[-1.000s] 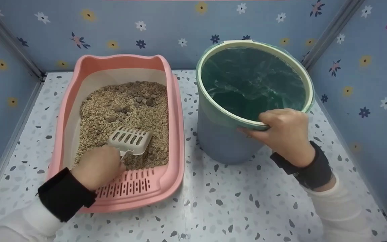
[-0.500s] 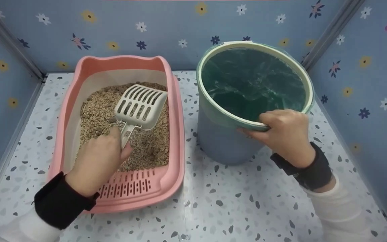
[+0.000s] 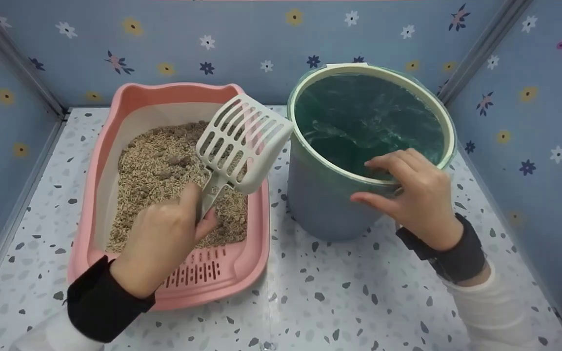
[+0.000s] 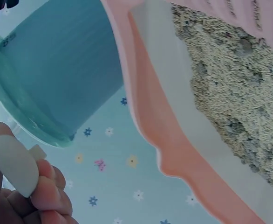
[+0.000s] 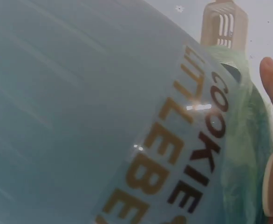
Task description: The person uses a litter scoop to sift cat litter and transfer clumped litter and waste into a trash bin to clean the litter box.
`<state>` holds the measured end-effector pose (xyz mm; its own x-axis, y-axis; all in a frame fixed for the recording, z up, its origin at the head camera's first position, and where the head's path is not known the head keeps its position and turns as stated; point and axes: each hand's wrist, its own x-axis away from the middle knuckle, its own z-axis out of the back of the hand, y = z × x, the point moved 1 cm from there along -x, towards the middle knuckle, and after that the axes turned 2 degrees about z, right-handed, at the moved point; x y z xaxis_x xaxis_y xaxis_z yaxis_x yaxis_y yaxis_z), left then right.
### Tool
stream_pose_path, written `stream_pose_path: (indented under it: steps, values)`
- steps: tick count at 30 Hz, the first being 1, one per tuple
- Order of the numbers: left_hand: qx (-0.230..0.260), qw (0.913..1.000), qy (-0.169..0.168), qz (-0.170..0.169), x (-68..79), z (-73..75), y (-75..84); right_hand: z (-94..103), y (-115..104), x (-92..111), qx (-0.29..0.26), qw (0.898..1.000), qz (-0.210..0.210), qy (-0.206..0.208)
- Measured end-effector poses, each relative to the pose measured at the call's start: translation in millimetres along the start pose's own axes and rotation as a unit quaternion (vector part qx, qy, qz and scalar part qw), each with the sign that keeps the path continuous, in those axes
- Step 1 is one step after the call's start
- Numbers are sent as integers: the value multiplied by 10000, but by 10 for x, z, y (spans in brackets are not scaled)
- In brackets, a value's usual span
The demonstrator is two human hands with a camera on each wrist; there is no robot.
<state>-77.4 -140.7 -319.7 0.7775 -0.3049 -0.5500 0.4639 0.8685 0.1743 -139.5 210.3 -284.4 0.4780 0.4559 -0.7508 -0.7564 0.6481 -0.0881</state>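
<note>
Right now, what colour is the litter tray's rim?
Pink; the litter tray's rim shows best in the head view.

The left hand (image 3: pixel 164 234) has raised the scoop (image 3: pixel 252 157) and carried it right, over the right rim of the pink tray (image 3: pixel 261 229). The right hand (image 3: pixel 420 187) has loosened its grip, its thumb now apart from the bin (image 3: pixel 330 209).

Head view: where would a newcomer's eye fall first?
Probably on the pale slotted scoop, gripped in the left hand above the right side of the pink tray. Next comes the brown litter with darker clumps in that tray, then the blue bin to its right, lined with green film, the right hand at its near rim.
</note>
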Motion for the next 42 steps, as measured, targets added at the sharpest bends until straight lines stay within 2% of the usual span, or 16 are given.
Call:
stream_pose_path:
  steps: [4, 11, 17, 22, 26, 32, 36, 39, 42]
  values:
    - [27, 9994, 174, -289, 3, 12, 119, 6, -33, -22, -173, 9995, 26, 266]
    - [166, 9946, 494, -893, 8, 30, 334, 0, -96, -87, -600, 9923, 206, 1061]
    - [404, 9884, 656, -1308, 32, 16, 499, -3, -225, -168, -1093, 9814, 317, 1543]
    - [781, 9826, 649, -1556, 50, -1, 598, 24, -359, -235, -1636, 9657, 765, 1865]
    - [1135, 9777, 540, -1682, 83, -24, 649, 53, -440, -265, -2283, 9472, 1271, 1857]
    - [1853, 9617, 199, -2012, 123, -69, 704, 77, -513, -260, -3226, 9141, 1893, 1564]
    - [2099, 9518, 9, -2236, 126, -88, 718, 97, -530, -237, -3461, 9024, 2176, 1365]
    - [2144, 9480, -149, -2346, 136, -94, 721, 112, -527, -216, -3464, 8971, 2438, 1257]
    - [2156, 9460, -268, -2404, 150, -94, 718, 104, -525, -197, -3409, 8884, 2765, 1344]
